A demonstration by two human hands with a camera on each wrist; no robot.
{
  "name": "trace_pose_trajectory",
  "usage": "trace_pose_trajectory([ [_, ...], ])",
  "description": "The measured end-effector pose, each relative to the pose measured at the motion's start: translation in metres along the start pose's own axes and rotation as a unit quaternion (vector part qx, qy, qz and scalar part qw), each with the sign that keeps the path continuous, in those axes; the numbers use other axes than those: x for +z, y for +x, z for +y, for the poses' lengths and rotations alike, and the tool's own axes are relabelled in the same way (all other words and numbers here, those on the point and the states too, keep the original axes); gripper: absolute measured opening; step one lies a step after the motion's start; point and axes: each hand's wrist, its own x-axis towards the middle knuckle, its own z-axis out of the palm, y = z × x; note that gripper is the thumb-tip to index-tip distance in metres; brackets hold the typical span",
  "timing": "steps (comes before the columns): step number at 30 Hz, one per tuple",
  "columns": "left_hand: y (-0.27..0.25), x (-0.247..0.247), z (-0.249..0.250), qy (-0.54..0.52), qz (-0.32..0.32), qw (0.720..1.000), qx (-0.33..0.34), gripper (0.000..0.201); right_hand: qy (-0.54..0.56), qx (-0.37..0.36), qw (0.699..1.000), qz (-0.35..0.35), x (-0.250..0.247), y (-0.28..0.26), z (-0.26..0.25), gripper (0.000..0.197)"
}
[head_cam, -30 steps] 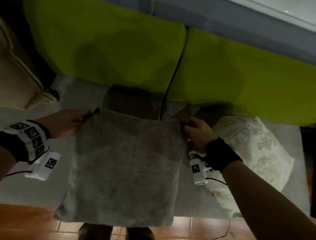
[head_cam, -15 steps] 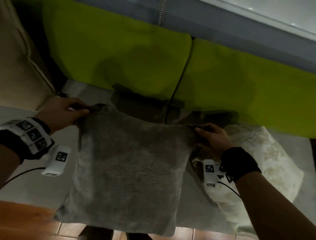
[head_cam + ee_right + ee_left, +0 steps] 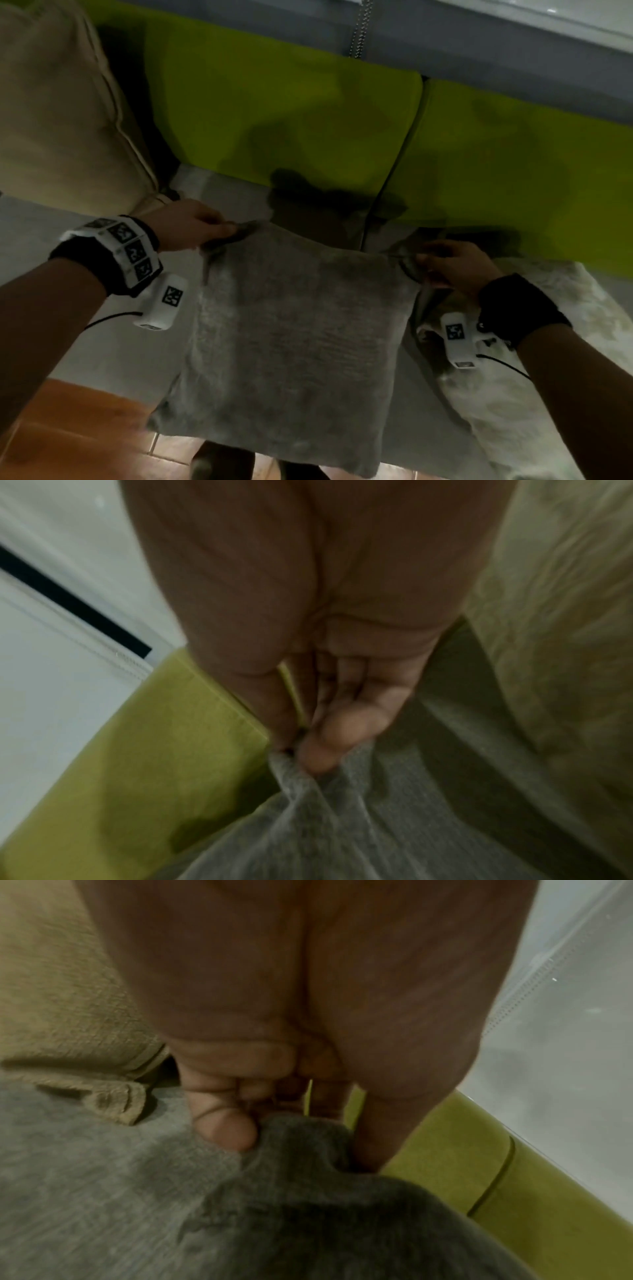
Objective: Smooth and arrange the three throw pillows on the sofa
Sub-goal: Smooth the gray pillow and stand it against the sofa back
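A grey plush throw pillow (image 3: 294,342) hangs in front of me over the grey sofa seat (image 3: 102,342). My left hand (image 3: 191,226) pinches its top left corner (image 3: 301,1139) between thumb and fingers. At the top right corner (image 3: 308,775), my right hand (image 3: 448,263) pinches the fabric the same way. A beige pillow (image 3: 58,109) leans at the sofa's left end, also seen in the left wrist view (image 3: 61,1001). A cream patterned pillow (image 3: 513,394) lies on the seat under my right arm, at the right of the right wrist view (image 3: 565,615).
Two lime green back cushions (image 3: 291,113) run along the rear of the sofa, with a seam between them. A pale wall or window ledge (image 3: 513,20) lies beyond. Brown floor tiles (image 3: 75,438) show below the seat's front edge.
Both hands have lifted the grey pillow by its top corners, higher and nearer the back cushions. The beige pillow has come further into view at the left.
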Motion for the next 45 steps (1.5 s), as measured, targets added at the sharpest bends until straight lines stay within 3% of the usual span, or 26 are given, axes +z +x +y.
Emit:
trace_pose_trajectory([
  [2,0.003,0.0,-0.002,0.07,0.023,0.997,0.027,0.02,-0.106,-0.017,0.994,0.012,0.001,0.008,-0.004,0.014],
  [5,0.007,-0.002,-0.008,-0.034,0.108,0.992,0.051,0.014,-0.314,-0.057,0.947,0.027,-0.006,0.014,-0.006,0.023],
  [7,0.01,-0.002,-0.012,-0.035,0.143,0.986,0.08,0.017,-0.353,-0.067,0.933,0.028,-0.009,0.014,-0.004,0.034],
  [12,0.013,0.003,-0.014,0.003,0.22,0.973,0.065,0.03,-0.274,-0.108,0.953,0.077,-0.003,0.009,0.005,0.044],
  [15,0.014,0.006,-0.01,0.004,0.225,0.974,0.04,0.03,-0.231,-0.107,0.963,0.09,0.004,0.007,0.008,0.047],
  [17,0.015,0.006,-0.01,-0.033,0.192,0.981,0.004,0.026,-0.172,-0.076,0.977,0.097,0.006,0.009,0.01,0.043],
  [18,0.015,0.005,-0.01,-0.103,0.167,0.981,-0.007,0.018,-0.122,-0.053,0.986,0.1,0.007,0.011,0.011,0.038],
  [19,0.013,0.005,-0.011,-0.183,0.136,0.974,-0.008,0.011,-0.083,-0.036,0.991,0.097,0.007,0.012,0.011,0.033],
  [21,0.011,0.006,-0.015,-0.226,0.08,0.971,0.015,0.017,-0.044,-0.024,0.996,0.073,0.005,0.015,0.014,0.036],
  [26,0.005,0.023,-0.019,-0.094,0.002,0.995,0.037,0.003,-0.128,-0.085,0.988,0.017,-0.004,0.01,0.017,0.035],
  [32,0.001,0.04,-0.015,0.054,-0.001,0.997,0.061,0.022,-0.185,-0.115,0.975,0.036,-0.002,0.0,0.013,0.035],
  [35,-0.003,0.042,-0.014,0.111,-0.045,0.992,0.038,0.042,-0.201,-0.117,0.971,0.048,0.0,-0.003,0.011,0.035],
  [38,-0.006,0.044,-0.015,0.111,-0.082,0.99,0.042,0.045,-0.208,-0.133,0.967,0.069,0.0,-0.007,0.01,0.036],
  [40,-0.006,0.041,-0.017,0.074,-0.052,0.995,0.044,0.042,-0.214,-0.144,0.963,0.082,-0.004,-0.009,0.009,0.036],
  [42,0.001,0.033,-0.021,-0.015,0.03,0.999,0.016,0.031,-0.195,-0.15,0.966,0.078,-0.009,-0.012,0.009,0.034],
  [45,0.013,0.017,-0.03,-0.149,0.115,0.982,-0.029,0.023,-0.148,-0.154,0.974,0.076,-0.014,-0.015,0.011,0.027],
])
